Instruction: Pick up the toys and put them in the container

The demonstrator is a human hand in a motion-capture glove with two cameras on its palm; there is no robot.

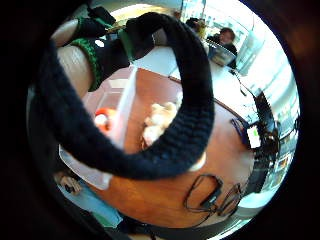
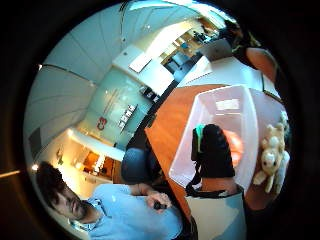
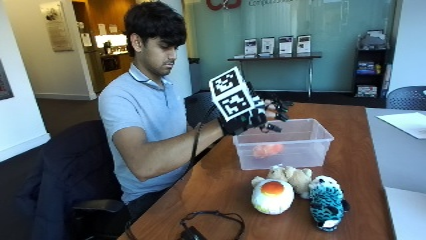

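In the outside view my gloved right hand (image 3: 249, 112) hovers over the near-left rim of a clear plastic container (image 3: 303, 154). Its fingers are spread and relaxed, and nothing shows in them. An orange toy (image 3: 267, 150) lies inside the container, also visible through the wall in the little finger side palm view as the orange toy (image 1: 104, 120). On the table in front of the container sit a white egg-shaped plush with an orange spot (image 3: 272, 196), a beige teddy (image 3: 291, 175) and a teal-and-white plush (image 3: 325, 201). The teddy (image 2: 270, 155) lies beside the container (image 2: 220, 107).
A black cable loop (image 3: 200, 225) lies at the table's near edge. The brown table (image 3: 346, 175) stretches beyond the container. A grey table with a paper sheet (image 3: 406, 122) adjoins on the right. The person sits in a chair at the table's left side.
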